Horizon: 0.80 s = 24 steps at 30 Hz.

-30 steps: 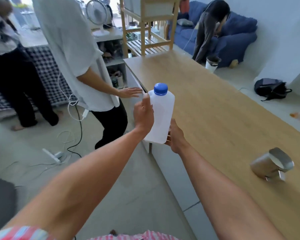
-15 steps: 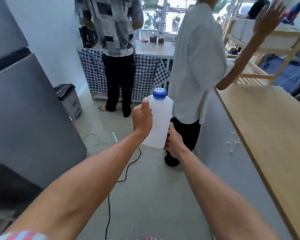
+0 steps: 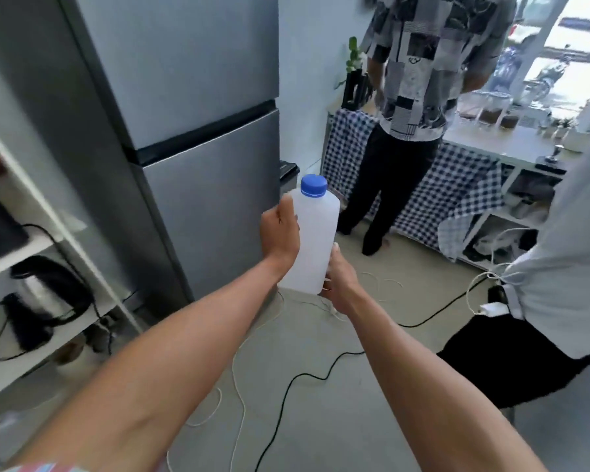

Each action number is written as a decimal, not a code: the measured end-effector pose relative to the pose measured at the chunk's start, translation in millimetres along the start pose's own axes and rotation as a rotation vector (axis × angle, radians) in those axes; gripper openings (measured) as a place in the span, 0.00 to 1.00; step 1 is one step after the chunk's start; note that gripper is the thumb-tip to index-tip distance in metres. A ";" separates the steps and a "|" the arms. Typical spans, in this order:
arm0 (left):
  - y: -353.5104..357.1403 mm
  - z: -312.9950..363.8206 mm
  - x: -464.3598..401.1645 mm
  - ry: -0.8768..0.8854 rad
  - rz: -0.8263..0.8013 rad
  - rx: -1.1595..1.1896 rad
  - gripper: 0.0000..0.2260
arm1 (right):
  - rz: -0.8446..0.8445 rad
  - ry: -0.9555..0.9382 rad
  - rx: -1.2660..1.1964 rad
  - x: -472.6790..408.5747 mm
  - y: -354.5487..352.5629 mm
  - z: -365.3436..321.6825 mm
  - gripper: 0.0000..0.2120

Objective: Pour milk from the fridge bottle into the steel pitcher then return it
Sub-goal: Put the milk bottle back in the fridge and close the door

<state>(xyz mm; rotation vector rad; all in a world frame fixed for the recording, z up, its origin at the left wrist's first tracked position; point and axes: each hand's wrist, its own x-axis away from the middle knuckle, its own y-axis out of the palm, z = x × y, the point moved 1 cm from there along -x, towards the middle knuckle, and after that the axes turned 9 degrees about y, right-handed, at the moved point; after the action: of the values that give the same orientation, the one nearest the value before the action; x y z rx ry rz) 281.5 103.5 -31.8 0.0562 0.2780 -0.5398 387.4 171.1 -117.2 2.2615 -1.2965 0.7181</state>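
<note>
Head view — bottle [image 3: 315, 240] upright, cap [image 3: 313, 186] up; left hand [image 3: 280, 235], right hand [image 3: 342, 284] grip wraps it.

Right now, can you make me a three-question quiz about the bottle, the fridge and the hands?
1. Where is the fridge from the bottle?
A. behind it, to the left
B. far on the right
C. below it

2. What colour is the bottle's cap?
A. red
B. blue
C. green

3. Are the fridge doors open?
A. both are open
B. only the top one is open
C. both are closed

Answers:
1 A, the grey fridge stands behind and left of the bottle.
2 B, the cap is blue and sits on the neck.
3 C, both doors are shut, and the left hand and right hand grip the bottle.
</note>
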 end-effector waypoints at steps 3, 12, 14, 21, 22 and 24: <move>-34.8 -8.0 -23.6 0.005 0.115 -0.052 0.22 | -0.091 0.003 0.062 -15.6 43.9 -9.0 0.28; -104.3 -20.1 -73.8 -0.020 0.432 -0.093 0.22 | -0.354 0.019 0.223 -56.5 144.9 -29.9 0.26; -111.5 -19.9 -82.8 -0.026 0.512 -0.102 0.21 | -0.390 0.029 0.284 -63.8 159.7 -37.2 0.26; -126.8 -11.5 -105.1 -0.028 0.717 -0.146 0.23 | -0.556 0.039 0.450 -88.5 202.7 -59.5 0.26; -128.3 -11.2 -107.5 -0.031 0.735 -0.154 0.24 | -0.575 0.043 0.471 -90.9 207.3 -62.4 0.25; -131.5 -10.8 -111.8 -0.032 0.779 -0.157 0.24 | -0.601 0.047 0.513 -91.2 215.1 -68.4 0.24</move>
<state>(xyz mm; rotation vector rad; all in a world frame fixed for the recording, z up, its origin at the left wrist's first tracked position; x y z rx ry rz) 119.4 48.0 -8.7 0.0005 0.2435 0.2547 144.7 170.8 -97.5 2.8026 -0.3681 0.9303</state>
